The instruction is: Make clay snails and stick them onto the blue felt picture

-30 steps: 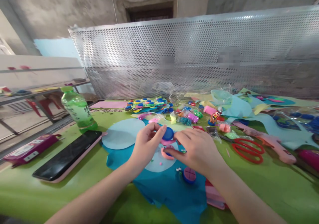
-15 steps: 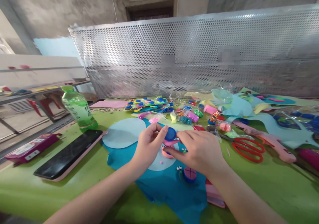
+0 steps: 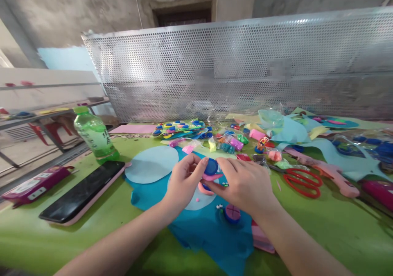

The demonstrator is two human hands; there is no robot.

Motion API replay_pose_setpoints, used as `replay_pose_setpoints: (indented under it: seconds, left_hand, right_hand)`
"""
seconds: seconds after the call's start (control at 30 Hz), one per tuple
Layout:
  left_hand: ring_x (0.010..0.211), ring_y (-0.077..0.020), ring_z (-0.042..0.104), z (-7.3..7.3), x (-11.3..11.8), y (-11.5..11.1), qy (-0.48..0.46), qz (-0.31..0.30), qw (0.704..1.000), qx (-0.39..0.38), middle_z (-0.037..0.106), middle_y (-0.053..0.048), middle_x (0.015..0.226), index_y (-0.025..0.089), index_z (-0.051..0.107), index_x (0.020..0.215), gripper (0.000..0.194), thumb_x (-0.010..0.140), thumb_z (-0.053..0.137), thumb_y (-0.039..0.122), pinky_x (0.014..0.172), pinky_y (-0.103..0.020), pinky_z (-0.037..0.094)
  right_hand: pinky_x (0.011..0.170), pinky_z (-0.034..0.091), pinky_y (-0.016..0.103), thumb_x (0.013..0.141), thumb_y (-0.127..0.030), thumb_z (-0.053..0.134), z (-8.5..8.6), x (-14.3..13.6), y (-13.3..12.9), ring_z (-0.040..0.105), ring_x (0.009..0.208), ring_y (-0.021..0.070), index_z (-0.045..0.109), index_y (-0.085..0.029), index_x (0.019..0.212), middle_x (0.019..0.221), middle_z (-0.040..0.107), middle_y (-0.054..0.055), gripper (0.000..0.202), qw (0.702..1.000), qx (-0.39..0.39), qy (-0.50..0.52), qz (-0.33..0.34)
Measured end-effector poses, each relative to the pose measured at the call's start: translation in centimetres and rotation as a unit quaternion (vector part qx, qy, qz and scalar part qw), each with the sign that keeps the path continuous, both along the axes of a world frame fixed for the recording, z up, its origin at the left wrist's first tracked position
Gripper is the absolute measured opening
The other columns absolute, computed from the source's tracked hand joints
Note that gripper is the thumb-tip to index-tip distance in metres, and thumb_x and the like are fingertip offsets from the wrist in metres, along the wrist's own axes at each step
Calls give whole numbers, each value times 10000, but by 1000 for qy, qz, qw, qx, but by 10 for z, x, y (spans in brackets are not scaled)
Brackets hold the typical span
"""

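A round blue cap with a pink strip along its lower side is pinched between my two hands. My left hand grips its left edge with thumb and forefinger. On the other side, my right hand has its fingers at the cap's right edge and its thumb under the pink strip. Below them a pale blue paper disc lies on teal paper, with a pink-and-blue piece partly hidden by my right thumb. A blue cap with a crossed purple filling sits nearer me, beside small googly eyes.
A green bottle, a phone and a purple box stand or lie at left. Red-handled scissors and a pink glue gun lie right. Clay packets and decorated pieces are behind.
The pink strip now shows more fully under the blue cap, stretching toward my right thumb. My fingers have shifted slightly around it, and the whole view has moved a little.
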State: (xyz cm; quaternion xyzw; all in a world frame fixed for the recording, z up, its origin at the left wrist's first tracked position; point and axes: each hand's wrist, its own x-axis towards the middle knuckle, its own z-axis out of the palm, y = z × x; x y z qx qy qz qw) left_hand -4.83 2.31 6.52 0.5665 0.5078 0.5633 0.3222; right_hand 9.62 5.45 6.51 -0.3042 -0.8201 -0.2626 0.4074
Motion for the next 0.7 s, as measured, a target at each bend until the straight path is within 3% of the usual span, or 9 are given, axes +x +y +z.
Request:
replay_pose_setpoints:
  seconds: [0.2, 0.4, 0.7]
  left_hand:
    - [392, -56, 345, 4, -4, 2, -17, 25, 999, 13, 383, 81, 463, 178, 433, 602, 304, 803, 515, 390, 382, -184, 261]
    - [433, -66, 348, 3, -8, 3, 54, 34, 997, 33, 394, 65, 510, 174, 458, 630, 285, 799, 519, 395, 393, -184, 268]
    - [414, -86, 340, 8, -7, 1, 140, 45, 989, 34, 378, 61, 476, 194, 460, 600, 304, 772, 518, 438, 385, -201, 274]
  right_hand:
    - [437, 215, 262, 845, -543, 415, 0, 2, 5, 511, 459, 122, 590, -144, 683, 539, 572, 0, 465, 999, -26, -13, 44]
    - [444, 194, 273, 924, -307, 375, 3, 10, 11, 487, 467, 110, 583, -149, 689, 564, 578, 1, 351, 988, -27, -112, 102]
    - [439, 215, 280, 848, -112, 401, 9, 20, 15, 516, 522, 117, 581, -177, 709, 584, 589, -25, 236, 975, -69, -186, 98]
